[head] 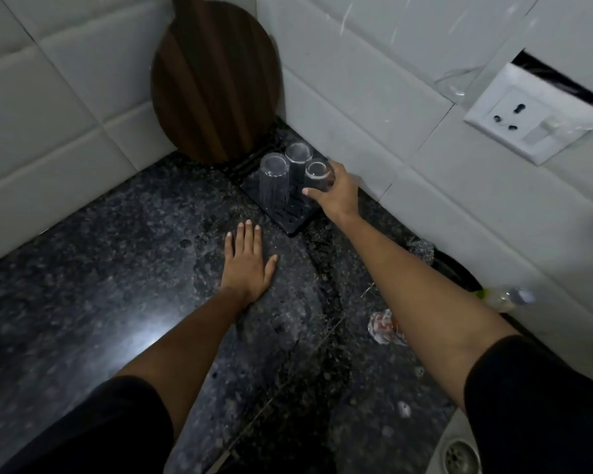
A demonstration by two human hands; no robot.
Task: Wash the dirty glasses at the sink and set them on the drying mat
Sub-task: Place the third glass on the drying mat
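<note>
Three clear glasses stand upside down on a black drying mat point(290, 222) in the corner of a dark speckled granite counter point(100, 268).

From left to right: the left hand point(247, 265) lies flat on the counter with fingers straight and thumb spread, holding nothing, just short of the mat's near edge. Behind it a round dark wooden cutting board point(214, 80) leans in the tiled corner. On the mat, the tall ribbed glass point(274, 181) is nearest the left, the rear glass point(298, 155) stands behind it, and the right hand point(338, 193) curls its fingers and thumb round the third glass point(317, 174). Farther right, a white wall socket point(531, 118) sits in the tiles, and a sink drain point(459, 455) shows at the bottom edge.
</note>
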